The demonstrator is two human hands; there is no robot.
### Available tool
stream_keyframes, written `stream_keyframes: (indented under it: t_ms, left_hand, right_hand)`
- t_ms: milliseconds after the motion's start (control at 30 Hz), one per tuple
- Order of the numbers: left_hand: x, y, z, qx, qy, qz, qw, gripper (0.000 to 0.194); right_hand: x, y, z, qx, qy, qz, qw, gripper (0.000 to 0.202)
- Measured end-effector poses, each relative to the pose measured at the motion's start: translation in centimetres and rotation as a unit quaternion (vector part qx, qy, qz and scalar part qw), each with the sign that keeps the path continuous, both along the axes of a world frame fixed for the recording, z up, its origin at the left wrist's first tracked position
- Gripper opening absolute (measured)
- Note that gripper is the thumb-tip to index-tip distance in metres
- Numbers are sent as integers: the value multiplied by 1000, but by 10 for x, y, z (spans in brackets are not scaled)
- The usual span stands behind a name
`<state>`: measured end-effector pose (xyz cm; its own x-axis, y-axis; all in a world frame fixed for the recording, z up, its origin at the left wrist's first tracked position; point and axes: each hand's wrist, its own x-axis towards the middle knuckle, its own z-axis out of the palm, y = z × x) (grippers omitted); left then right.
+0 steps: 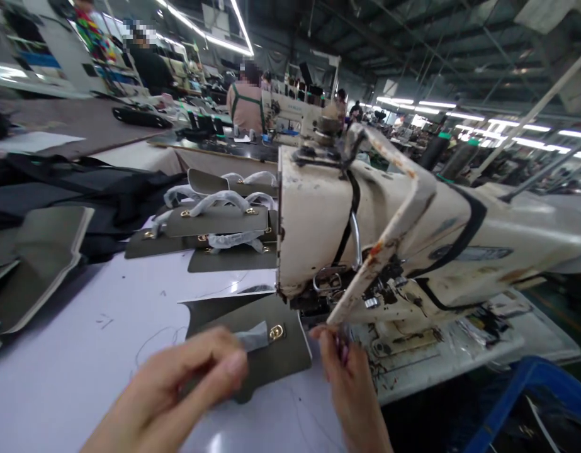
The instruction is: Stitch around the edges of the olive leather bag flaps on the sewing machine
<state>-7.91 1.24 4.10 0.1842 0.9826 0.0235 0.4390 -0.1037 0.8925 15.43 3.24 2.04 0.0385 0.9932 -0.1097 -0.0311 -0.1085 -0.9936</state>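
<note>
An olive-green bag panel (285, 349) lies on the white table below the head of the sewing machine (318, 207). It carries a gold buckle (276, 332) and a handle in clear plastic wrap (255, 336). My left hand (196, 377) is over the panel's near left part, thumb and fingers closed together; what they hold, if anything, is hidden. Close to the panel's right edge, under the machine head, my right hand (349, 377) is closed. A small pinkish-purple thing (341, 349) shows between its fingers, too small to name.
Several similar panels with wrapped handles (219, 217) are stacked behind. More olive pieces (39, 270) lie at the left, beside black fabric (77, 195). A rusty bent lever (379, 251) slants down in front of the machine. Other people (247, 104) sit farther back.
</note>
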Motion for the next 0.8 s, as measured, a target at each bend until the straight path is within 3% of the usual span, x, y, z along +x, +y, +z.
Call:
stream_keyframes:
  t_ms: [67, 100, 167, 267, 367, 433, 567, 633, 800]
  left_hand:
    - [-23, 42, 3, 117, 158, 47, 979, 19]
    - [-31, 62, 0, 158, 236, 22, 959, 23]
    - [-38, 94, -11, 174, 337, -25, 925, 33]
    - [-33, 116, -30, 158, 376, -52, 911, 41]
    - [-28, 112, -36, 159, 382, -35, 910, 26]
    - [-30, 104, -32, 176, 390, 23, 904, 29]
    - [-44, 86, -19, 256, 415, 171, 856, 34]
    - [-48, 80, -14, 279, 427, 191, 838, 34]
    - [-45, 71, -9, 290, 430, 201, 831, 35]
  right_hand:
    - [-2, -10, 12, -1, 76, 13, 997, 52]
    - [-7, -15, 18, -3, 111, 37, 993, 55]
    - [-22, -23, 26, -26, 153, 108, 982, 60]
    - [-54, -24, 27, -110, 196, 186, 957, 59]
    - [-81, -14, 20, -190, 312, 194, 910, 72]
    - [-92, -2, 15, -214, 402, 163, 875, 74]
    - [-102, 16, 15, -237, 509, 58, 826, 36]
    - [-104, 20, 19, -248, 532, 38, 809, 33]
    - [-109, 22, 28, -266, 558, 38, 785, 34]
